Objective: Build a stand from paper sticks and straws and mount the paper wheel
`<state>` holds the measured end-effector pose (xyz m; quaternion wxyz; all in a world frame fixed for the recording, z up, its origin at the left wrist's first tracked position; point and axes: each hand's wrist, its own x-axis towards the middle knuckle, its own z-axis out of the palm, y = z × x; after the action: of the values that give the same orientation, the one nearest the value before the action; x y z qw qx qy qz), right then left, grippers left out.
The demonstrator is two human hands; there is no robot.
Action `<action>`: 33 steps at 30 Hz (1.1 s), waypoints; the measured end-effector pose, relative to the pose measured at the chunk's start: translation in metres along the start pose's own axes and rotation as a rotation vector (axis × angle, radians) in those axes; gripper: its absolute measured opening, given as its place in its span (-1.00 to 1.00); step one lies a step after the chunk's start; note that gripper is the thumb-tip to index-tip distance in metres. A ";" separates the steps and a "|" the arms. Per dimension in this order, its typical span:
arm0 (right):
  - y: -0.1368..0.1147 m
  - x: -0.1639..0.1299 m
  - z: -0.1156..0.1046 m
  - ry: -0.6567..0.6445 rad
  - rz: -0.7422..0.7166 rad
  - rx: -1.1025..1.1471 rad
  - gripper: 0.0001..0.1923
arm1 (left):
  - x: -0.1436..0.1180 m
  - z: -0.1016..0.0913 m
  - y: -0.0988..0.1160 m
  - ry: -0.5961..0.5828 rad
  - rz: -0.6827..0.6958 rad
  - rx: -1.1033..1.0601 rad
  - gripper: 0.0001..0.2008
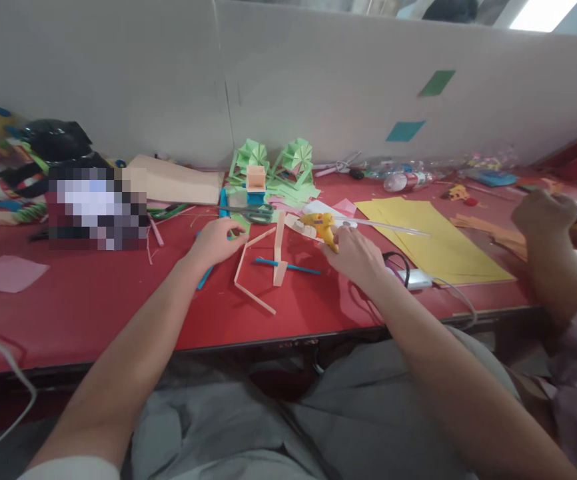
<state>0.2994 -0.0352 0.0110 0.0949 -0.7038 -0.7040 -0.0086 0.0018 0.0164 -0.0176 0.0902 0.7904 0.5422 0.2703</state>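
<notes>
My right hand (356,253) is wrapped round the handle of a yellow hot glue gun (322,227), its nozzle pointing left. A clear glue stick (388,227) sticks out behind it. My left hand (218,241) has its fingers curled together at the upper bend of a thin, folded peach paper strip (237,273). Between my hands lies a wider peach paper strip (279,240) with a folded lower end. A thin blue paper stick (293,267) crosses it. More blue sticks (205,276) lie partly under my left hand.
Scissors (259,213), a small peach and blue paper box (256,181) and green folded-paper wheels (297,157) stand behind. Yellow sheets (433,233) and a white power strip (418,279) lie right. Another person's hand (543,217) is at far right. Brown cardboard (173,180) lies left.
</notes>
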 end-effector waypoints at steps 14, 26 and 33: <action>0.010 0.034 0.028 -0.084 0.094 0.107 -0.66 | 0.014 0.010 -0.002 -0.165 -0.057 -0.027 -0.68; 0.014 0.036 0.019 0.007 0.067 1.055 -0.69 | 0.007 -0.001 -0.010 -0.016 -0.083 -0.234 -0.82; 0.009 0.017 0.006 -0.269 -0.122 1.028 -0.69 | 0.004 -0.004 -0.004 -0.066 -0.082 -0.238 -0.83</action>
<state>0.3078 -0.0171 0.0070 0.3357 -0.5195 -0.6629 0.4219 -0.0023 0.0207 -0.0144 0.2119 0.7598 0.5349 0.3026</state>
